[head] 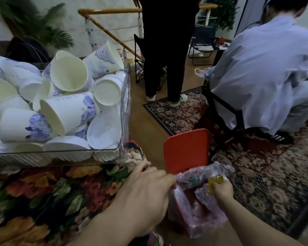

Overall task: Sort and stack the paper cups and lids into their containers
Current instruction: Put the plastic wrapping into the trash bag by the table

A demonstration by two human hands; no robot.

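Right hand (220,192): fingers curled round a crumpled wad of clear plastic film and a small yellow scrap (215,181), pinched at the top of the fist; a firm, narrow hold.
Left hand (146,190): back of hand up, fingertips at the rim of the thin pinkish bag (194,208); whether they pinch the film or only touch it, I cannot tell.
Bin (187,150): red, hard plastic, its flat rounded-corner lid tipped upright just beyond both hands; the wrinkled translucent bag lines it and spills over the edge between the hands.
Paper cups (68,114): well up and to the left of the left hand, heaped loose and tilted every way; smooth white tapered walls with blue-violet print, cream insides.
Lids (105,132): round, shallow, white discs with raised rims, wedged among the cups at the near corner of the heap.
Container (122,110): clear, rigid, straight-walled box holding the cups and lids; it stands on the cloth beyond the left wrist.
Cloth (52,192): dark, with a large orange and red leaf print, under the left forearm.
Floor: patterned woven rug (265,174) beyond the right hand, over wood boards.
Others: a seated person in a pale coat (260,77) and a standing person in black trousers (160,59), both far beyond the bin.
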